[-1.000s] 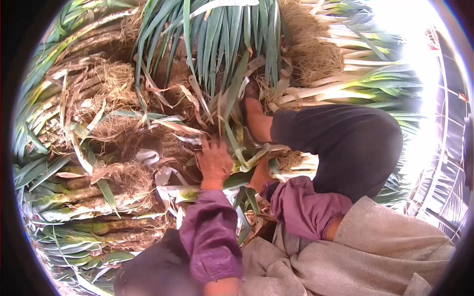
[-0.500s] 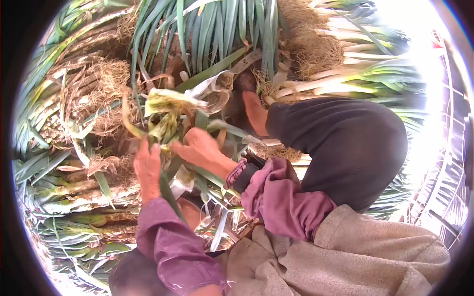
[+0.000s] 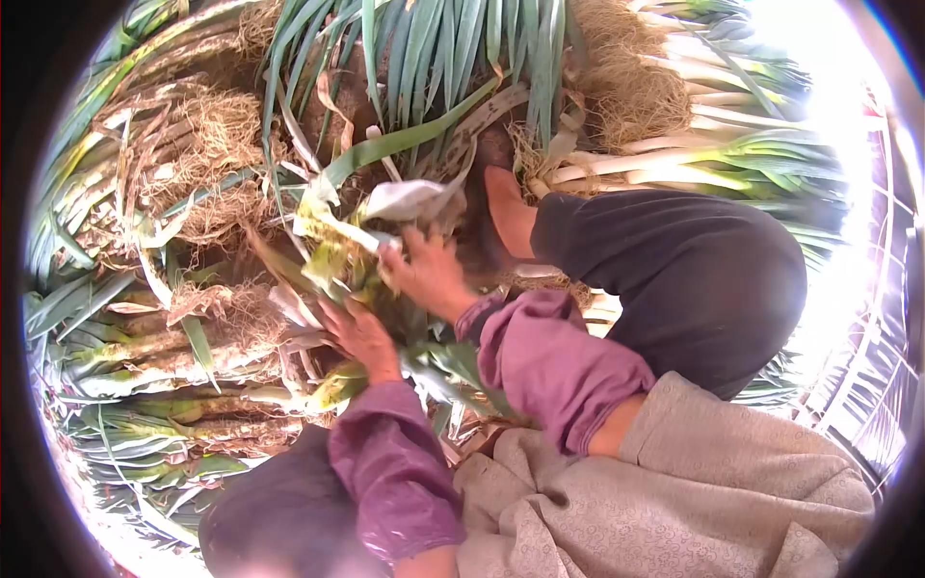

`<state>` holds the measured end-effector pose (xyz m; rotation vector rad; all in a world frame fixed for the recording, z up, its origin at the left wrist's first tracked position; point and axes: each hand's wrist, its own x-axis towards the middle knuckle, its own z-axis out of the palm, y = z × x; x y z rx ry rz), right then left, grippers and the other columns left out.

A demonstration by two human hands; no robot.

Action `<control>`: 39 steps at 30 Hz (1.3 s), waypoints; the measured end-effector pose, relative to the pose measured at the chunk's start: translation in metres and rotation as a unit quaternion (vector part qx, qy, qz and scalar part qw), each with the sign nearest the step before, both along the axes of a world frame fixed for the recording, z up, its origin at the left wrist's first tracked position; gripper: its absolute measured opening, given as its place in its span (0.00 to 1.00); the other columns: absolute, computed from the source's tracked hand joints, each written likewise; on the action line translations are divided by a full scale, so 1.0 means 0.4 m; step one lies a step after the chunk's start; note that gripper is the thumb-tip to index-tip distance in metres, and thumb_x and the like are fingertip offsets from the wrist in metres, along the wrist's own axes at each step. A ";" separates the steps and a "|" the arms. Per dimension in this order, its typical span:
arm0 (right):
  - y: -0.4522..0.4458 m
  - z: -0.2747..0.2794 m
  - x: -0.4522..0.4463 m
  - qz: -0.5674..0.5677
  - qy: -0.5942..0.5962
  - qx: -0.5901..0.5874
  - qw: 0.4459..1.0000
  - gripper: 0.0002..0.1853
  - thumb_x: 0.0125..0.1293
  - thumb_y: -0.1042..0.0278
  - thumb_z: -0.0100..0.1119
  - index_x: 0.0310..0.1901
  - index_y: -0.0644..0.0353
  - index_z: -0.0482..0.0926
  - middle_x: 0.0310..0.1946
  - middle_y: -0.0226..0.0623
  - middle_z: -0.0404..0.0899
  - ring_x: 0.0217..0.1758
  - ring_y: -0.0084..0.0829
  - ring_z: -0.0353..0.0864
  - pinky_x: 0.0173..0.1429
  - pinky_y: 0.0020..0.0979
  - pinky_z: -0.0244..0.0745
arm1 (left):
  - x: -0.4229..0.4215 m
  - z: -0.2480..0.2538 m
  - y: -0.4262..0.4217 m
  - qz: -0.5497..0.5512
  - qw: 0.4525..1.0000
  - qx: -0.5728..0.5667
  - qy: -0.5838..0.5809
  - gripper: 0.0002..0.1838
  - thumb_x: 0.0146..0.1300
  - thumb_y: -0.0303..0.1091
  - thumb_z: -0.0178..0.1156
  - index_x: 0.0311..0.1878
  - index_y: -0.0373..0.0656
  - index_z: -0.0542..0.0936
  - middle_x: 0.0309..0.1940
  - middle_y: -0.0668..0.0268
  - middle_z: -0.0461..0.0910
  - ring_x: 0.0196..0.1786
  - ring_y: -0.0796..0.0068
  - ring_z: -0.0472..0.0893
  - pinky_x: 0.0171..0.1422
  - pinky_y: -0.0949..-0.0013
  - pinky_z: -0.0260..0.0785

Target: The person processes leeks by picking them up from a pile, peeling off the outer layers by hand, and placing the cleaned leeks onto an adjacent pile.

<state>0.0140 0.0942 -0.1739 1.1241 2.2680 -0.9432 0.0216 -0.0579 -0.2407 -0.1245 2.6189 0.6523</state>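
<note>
My left hand [image 3: 361, 337] lies with its fingers stretched out against a brownish, withered leaf [image 3: 279, 270] and other loose peelings. Up and to its right, my right hand [image 3: 434, 275] has its fingers apart and touches the heap of stripped leek leaves [image 3: 337, 241], yellow-green and crumpled. A pale, papery leaf sheath [image 3: 409, 200] sits just beyond the right fingertips. One long green leaf [image 3: 414, 135] arches over the heap. Shadow and slight blur hide what lies under both palms.
Trimmed leeks [image 3: 665, 159] with white shafts lie at the upper right, their roots [image 3: 631, 82] toward the middle. A bundle of blue-green leaves [image 3: 434, 58] hangs at the top. Untrimmed leeks [image 3: 154, 356] are stacked along the left. My bent knee [image 3: 732, 260] stands at the right.
My left hand has moved right and down, its fingers now spread over the peelings. My right hand has shifted slightly right and up, against the heap. The pale sheath has changed shape.
</note>
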 end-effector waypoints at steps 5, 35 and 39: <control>-0.066 -0.023 0.042 -0.222 0.013 -0.275 0.935 0.38 0.68 0.35 0.46 0.58 0.71 0.71 0.54 0.54 0.75 0.59 0.39 0.73 0.62 0.35 0.66 | 0.045 0.060 0.092 0.262 0.871 0.369 -0.193 0.41 0.69 0.55 0.51 0.76 0.43 0.50 0.71 0.49 0.57 0.69 0.53 0.64 0.70 0.60 0.59; -0.104 0.937 0.127 0.052 0.517 -0.274 0.809 0.24 0.72 0.55 0.50 0.57 0.69 0.71 0.46 0.46 0.80 0.41 0.34 0.84 0.46 0.31 0.79 | -0.204 1.087 -0.273 -0.181 0.744 0.238 0.598 0.44 0.34 0.49 0.75 0.57 0.40 0.71 0.37 0.53 0.77 0.34 0.52 0.79 0.35 0.55 0.70; 0.049 0.878 0.155 0.065 0.438 -0.286 0.850 0.18 0.70 0.62 0.50 0.52 0.67 0.76 0.40 0.45 0.82 0.38 0.34 0.85 0.44 0.27 0.79 | -0.189 1.287 -0.790 -0.086 0.791 -0.052 0.603 0.40 0.41 0.46 0.72 0.58 0.39 0.71 0.42 0.53 0.76 0.41 0.53 0.77 0.44 0.56 0.67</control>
